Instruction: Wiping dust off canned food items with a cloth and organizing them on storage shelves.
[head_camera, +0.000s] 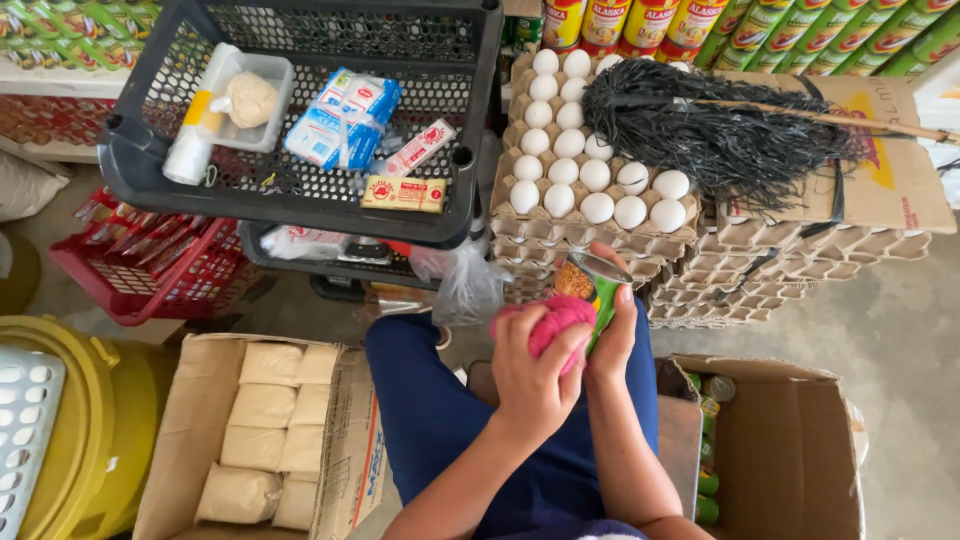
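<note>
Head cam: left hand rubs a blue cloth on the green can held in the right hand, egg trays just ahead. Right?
Not quite: the cloth is pink, not blue. The head view shows the left hand pressing it against the green can held in the right hand, with the egg trays just ahead.

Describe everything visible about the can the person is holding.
The can is a small metal tin with a green label and a shiny silver end, tilted toward the egg trays. The right hand grips its side; the left hand presses a pink cloth against it, hiding much of its body.
</note>
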